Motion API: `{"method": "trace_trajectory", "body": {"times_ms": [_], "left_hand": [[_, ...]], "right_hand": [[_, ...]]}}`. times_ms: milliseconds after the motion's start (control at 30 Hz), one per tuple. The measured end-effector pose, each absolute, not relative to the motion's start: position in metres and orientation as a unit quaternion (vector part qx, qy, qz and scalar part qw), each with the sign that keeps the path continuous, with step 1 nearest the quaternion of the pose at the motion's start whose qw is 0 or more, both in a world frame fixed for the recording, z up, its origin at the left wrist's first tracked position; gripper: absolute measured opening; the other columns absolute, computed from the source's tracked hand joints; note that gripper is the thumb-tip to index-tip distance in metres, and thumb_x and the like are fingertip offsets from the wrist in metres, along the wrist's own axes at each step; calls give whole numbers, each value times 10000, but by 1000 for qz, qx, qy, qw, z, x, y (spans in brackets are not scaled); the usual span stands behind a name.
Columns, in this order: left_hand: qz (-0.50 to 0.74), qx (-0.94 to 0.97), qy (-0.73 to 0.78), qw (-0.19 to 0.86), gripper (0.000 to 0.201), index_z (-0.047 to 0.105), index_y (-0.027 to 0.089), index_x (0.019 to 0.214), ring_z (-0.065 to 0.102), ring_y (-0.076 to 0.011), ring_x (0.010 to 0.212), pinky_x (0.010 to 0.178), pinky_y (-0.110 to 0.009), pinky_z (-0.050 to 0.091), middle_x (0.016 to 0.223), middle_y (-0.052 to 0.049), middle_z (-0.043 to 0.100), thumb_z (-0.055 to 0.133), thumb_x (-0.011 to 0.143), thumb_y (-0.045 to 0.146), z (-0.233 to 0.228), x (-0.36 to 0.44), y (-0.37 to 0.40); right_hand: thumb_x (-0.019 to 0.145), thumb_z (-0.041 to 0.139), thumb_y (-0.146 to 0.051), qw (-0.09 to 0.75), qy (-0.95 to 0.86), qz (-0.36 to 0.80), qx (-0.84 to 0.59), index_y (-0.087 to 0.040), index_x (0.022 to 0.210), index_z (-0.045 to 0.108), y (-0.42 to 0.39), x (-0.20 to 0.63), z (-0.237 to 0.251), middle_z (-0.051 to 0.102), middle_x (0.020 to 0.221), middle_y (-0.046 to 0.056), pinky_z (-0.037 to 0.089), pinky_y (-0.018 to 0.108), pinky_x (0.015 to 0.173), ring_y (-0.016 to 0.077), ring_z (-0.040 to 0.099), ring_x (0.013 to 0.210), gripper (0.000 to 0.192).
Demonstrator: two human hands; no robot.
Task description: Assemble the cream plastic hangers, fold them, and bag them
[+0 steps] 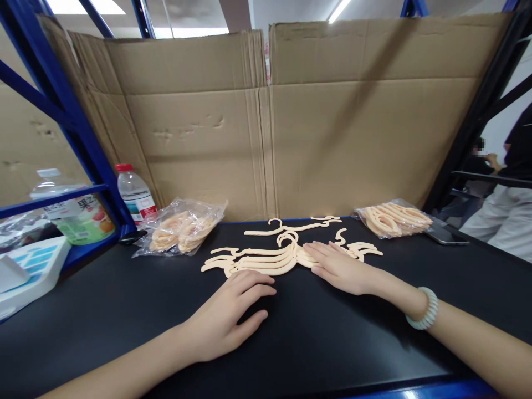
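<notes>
The right hand (338,269) is lying flat, fingers together, on a loose pile of peach plastic hangers (266,257) spread over the black desk (124,310). The left hand (226,318) is resting beside it, fingers relaxed and holding nothing, while two clear bags of hangers (183,228) are sitting unopened.

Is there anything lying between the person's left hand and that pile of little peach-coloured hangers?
Nothing visible. The left hand lies flat on the black table, fingertips just short of the hanger pile, with only bare tabletop between. The right hand already rests on the pile.

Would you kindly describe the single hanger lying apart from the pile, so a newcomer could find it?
Start at the cardboard wall behind the black table. Just before it, beyond the hanger pile under the right hand, lies the single hanger. Unlike the others, it lies alone, unbagged and unstacked.
</notes>
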State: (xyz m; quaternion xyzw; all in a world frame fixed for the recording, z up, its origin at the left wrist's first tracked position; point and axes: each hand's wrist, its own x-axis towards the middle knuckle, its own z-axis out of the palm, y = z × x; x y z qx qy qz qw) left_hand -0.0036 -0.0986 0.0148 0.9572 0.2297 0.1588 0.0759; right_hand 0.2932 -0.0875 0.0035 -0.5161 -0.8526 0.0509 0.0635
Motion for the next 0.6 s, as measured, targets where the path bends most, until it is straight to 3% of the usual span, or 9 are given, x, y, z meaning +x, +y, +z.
{"method": "trace_trajectory", "body": {"times_ms": [600], "left_hand": [[191, 951, 222, 96, 335, 532, 253, 1219, 525, -222, 1164, 1007, -381, 450, 1265, -75, 557, 494, 895, 177, 13, -4, -100]], "right_hand": [[958, 290, -366, 77, -847, 63, -523, -154, 1480, 267, -89, 292, 4, 293, 1519, 138, 175, 582, 1123, 304, 250, 1400, 564]]}}
